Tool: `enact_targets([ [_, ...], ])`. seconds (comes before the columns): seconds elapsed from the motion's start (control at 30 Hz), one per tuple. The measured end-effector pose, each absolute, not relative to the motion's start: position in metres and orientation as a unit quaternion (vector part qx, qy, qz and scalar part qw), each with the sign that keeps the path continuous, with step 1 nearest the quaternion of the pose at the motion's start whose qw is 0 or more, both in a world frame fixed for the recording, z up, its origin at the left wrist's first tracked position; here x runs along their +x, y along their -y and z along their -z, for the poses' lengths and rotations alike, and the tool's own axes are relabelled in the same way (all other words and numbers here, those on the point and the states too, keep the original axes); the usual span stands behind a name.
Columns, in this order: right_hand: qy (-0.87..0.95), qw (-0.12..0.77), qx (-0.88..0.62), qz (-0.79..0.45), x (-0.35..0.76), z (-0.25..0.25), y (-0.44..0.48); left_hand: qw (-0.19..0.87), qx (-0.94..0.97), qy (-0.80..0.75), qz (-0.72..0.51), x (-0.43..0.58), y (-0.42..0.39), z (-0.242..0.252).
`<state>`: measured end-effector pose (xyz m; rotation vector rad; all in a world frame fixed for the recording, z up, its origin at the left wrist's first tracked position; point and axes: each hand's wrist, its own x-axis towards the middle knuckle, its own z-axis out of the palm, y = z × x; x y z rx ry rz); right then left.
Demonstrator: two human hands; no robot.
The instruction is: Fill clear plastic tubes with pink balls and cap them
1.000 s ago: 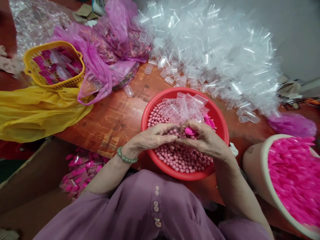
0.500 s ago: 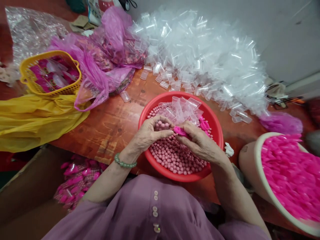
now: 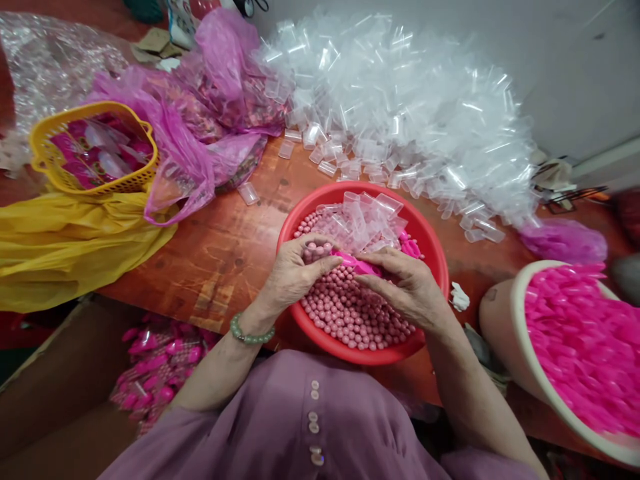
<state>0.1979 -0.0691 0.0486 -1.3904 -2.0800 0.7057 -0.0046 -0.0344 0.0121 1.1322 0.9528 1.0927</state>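
Observation:
Above a red basin point(image 3: 440, 287) my two hands meet over a bright pink plastic piece point(image 3: 357, 263). My left hand point(image 3: 297, 270) is closed around several pink beads point(image 3: 317, 251), seemingly inside a clear plastic tube mostly hidden by the fingers. The thumb and fingertips of my right hand point(image 3: 407, 283) pinch the pink piece, whose left end lies against the bead-filled end in my left hand. Loose pink beads point(image 3: 345, 320) fill the basin. Clear plastic tubes point(image 3: 363, 223) lie on them at the back, with more pink pieces point(image 3: 411, 247) at the right.
A large heap of clear tubes point(image 3: 400, 107) covers the back of the table point(image 3: 200, 260). To the right stands a white bucket point(image 3: 517, 313) of pink pieces. At left are a yellow basket point(image 3: 37, 143), pink bags point(image 3: 175, 133) and a box point(image 3: 60, 373) holding bead-filled tubes point(image 3: 155, 367).
The pink piece has shifted slightly left and turned, now lying between both hands against the beads' end. My left hand still holds the beads. The view has moved slightly.

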Motion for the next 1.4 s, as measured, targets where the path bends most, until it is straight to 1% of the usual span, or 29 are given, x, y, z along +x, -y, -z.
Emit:
enact_targets([
  [0.07,0.776,0.26,-0.514,-0.256,0.198,-0.048,0.071,0.6,0.503,-0.406,-0.472,-0.005,0.035,-0.012],
  [0.2,0.817,0.186,-0.485,-0.25,0.192,-0.052,0.07,0.609,0.525,-0.383,-0.454,-0.005,0.035,-0.014],
  [0.27,0.832,0.187,-0.46,-0.247,0.187,-0.053,0.069,0.614,0.534,-0.378,-0.441,-0.005,0.035,-0.015],
  [0.37,0.839,0.225,-0.429,-0.247,0.182,-0.054,0.067,0.617,0.541,-0.367,-0.439,-0.006,0.033,-0.015],
  [0.47,0.84,0.26,-0.414,-0.233,0.179,-0.054,0.066,0.641,0.527,-0.356,-0.43,-0.007,0.033,-0.014],
  [0.63,0.819,0.318,-0.422,-0.225,0.177,-0.051,0.066,0.672,0.488,-0.356,-0.429,-0.006,0.033,-0.012],
  [0.73,0.798,0.356,-0.428,-0.231,0.174,-0.049,0.065,0.692,0.479,-0.331,-0.427,-0.006,0.032,-0.011],
  [0.83,0.724,0.418,-0.47,-0.285,0.173,-0.047,0.062,0.705,0.468,-0.309,-0.434,-0.007,0.031,-0.01],
  [0.93,0.587,0.51,-0.51,-0.366,0.172,-0.046,0.054,0.744,0.453,-0.266,-0.414,-0.008,0.032,-0.01],
  [1.03,0.526,0.566,-0.505,-0.385,0.168,-0.048,0.045,0.778,0.44,-0.239,-0.38,-0.008,0.032,-0.01],
  [1.1,0.542,0.555,-0.509,-0.373,0.162,-0.05,0.041,0.783,0.432,-0.237,-0.38,-0.007,0.031,-0.009],
  [1.23,0.592,0.501,-0.52,-0.358,0.15,-0.052,0.039,0.776,0.439,-0.221,-0.395,-0.006,0.03,-0.009],
  [1.4,0.65,0.478,-0.504,-0.308,0.149,-0.047,0.039,0.785,0.452,-0.21,-0.366,-0.006,0.029,-0.008],
])
